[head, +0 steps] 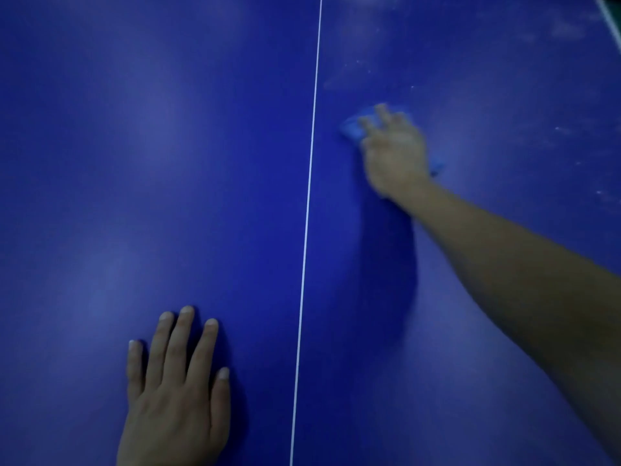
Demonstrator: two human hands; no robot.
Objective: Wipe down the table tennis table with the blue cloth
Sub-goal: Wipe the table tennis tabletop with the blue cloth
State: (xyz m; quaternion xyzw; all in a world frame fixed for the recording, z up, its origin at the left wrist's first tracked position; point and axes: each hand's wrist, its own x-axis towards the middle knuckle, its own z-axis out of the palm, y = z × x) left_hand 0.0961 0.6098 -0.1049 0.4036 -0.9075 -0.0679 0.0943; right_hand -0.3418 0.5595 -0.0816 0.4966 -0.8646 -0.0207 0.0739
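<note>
1. Nearest the camera, the left hand (174,395) lies flat on the blue surface (134,163), its fingers (178,344) straight and slightly spread, holding nothing; it seems to brace the body.
2. Just right of those fingers, a thin white centre line (307,213) runs away from the camera.
3. Beyond the line, farther off, the right hand (395,153) presses the blue cloth (351,129) to the surface. Motion blur hides whether its fingers lie straight on the cloth or curl into it.
4. The cloth looks bunched and paler than the surface, showing ahead of the right fingers and again behind the wrist.
5. Wiping appears under way. Pale smudges (568,31) lie beyond and right of the cloth, so the next strokes probably need to reach that way, with steady pressure.
</note>
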